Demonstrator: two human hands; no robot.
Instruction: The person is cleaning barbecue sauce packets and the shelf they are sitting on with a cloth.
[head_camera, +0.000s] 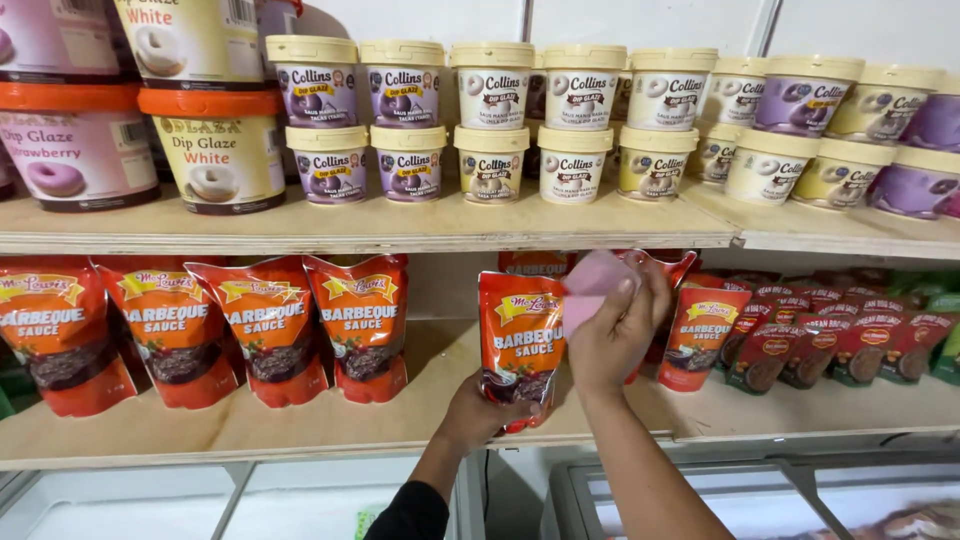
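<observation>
While left hand (478, 412) grips sauce pouch (521, 345) base | right fingers (640, 290) press pink cloth (592, 283)

upper wooden shelf (400, 228): stacked glaze tubs (492, 120). lower wooden shelf (250, 425): standing red sauce pouches (270, 325).

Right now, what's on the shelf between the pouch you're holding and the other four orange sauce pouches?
Nothing: in the head view, only bare wooden shelf lies between the held pouch and the four standing pouches.
</observation>
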